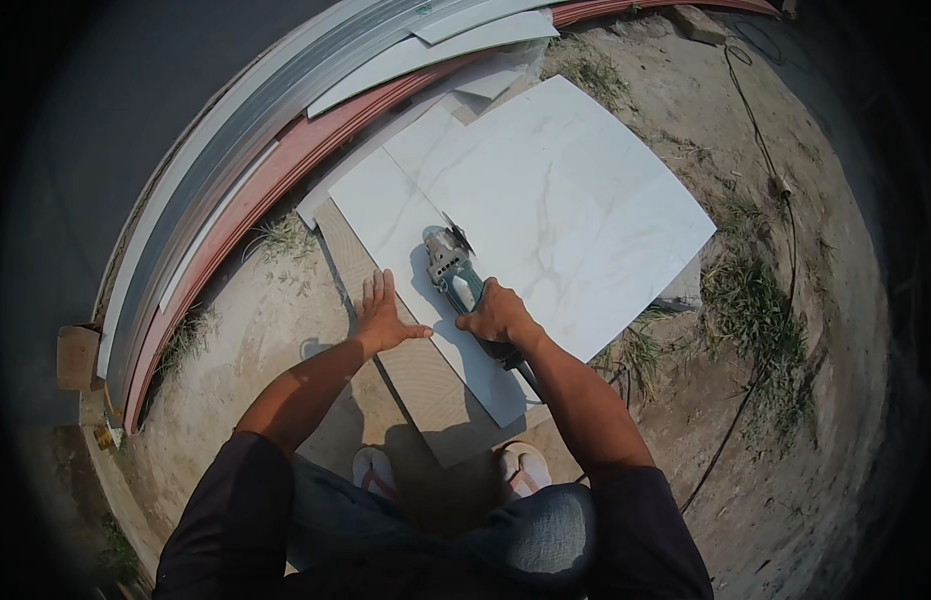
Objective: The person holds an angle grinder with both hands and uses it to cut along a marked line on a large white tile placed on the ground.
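My right hand (pixel 501 313) is wrapped round the body of a green angle grinder (pixel 456 272). The grinder's cutting disc (pixel 459 232) stands on edge at a thin straight line that runs across a large white marbled tile (pixel 576 200). My left hand (pixel 382 318) lies flat with its fingers spread, at the tile's left edge and over a beige board with a ridged surface (pixel 426 385) beneath the tile. Whether the disc is spinning I cannot tell.
Long white, grey and pink panels (pixel 316 150) lie stacked along the left and far side. A black cable (pixel 791 240) runs over the dirt at the right, past grass tufts (pixel 751 310). My sandalled feet (pixel 526 468) stand close to the board's near end.
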### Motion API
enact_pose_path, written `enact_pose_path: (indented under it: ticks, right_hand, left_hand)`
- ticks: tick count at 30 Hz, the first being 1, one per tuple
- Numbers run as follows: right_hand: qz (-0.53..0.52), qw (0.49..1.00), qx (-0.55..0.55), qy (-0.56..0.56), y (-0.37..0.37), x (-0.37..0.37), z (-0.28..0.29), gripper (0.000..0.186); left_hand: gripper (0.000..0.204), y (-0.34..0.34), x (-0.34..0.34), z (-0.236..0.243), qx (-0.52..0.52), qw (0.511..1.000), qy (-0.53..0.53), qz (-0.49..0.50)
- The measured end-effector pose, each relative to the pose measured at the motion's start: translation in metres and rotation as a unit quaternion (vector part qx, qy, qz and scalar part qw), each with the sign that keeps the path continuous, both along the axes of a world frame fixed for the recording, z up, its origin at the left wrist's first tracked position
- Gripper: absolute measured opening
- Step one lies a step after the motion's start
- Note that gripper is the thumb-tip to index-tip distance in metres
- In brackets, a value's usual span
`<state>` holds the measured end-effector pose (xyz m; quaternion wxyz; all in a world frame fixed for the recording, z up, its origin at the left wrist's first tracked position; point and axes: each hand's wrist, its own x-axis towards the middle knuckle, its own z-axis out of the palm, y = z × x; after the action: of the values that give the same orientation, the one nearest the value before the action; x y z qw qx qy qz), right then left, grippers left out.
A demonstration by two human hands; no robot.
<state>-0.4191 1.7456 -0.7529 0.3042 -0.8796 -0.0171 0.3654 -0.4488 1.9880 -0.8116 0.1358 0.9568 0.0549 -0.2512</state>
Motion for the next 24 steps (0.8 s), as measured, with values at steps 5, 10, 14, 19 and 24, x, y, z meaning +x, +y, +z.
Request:
enact_pose_path:
  ticks: [5, 10, 14, 19, 24]
  right_hand:
    - [-0.003, 1.000, -0.002, 0.004, -0.002, -0.004, 0.000, 0.076]
    - [0.003, 1.000, 0.017, -0.020, -0.007, -0.008, -0.003, 0.077]
    - [0.005, 1.000, 0.012, -0.018, -0.007, -0.011, -0.001, 0.076]
    - [0.001, 1.000, -0.008, 0.004, -0.008, -0.014, -0.001, 0.078]
    - [0.000, 1.000, -0.014, 0.001, -0.013, -0.022, 0.004, 0.078]
  left_hand:
    - [0.152, -0.001, 0.001, 0.002, 0.007, 1.000, 0.020, 0.002]
    - [0.152, -0.003, 0.001, 0.003, 0.009, 1.000, 0.016, 0.002]
    - [0.152, 0.001, 0.001, -0.001, 0.004, 1.000, 0.025, 0.003]
    - [0.151, 0.001, 0.000, 0.000, -0.003, 1.000, 0.022, 0.004]
    - [0.151, -0.002, 0.001, 0.002, 0.000, 1.000, 0.023, 0.003]
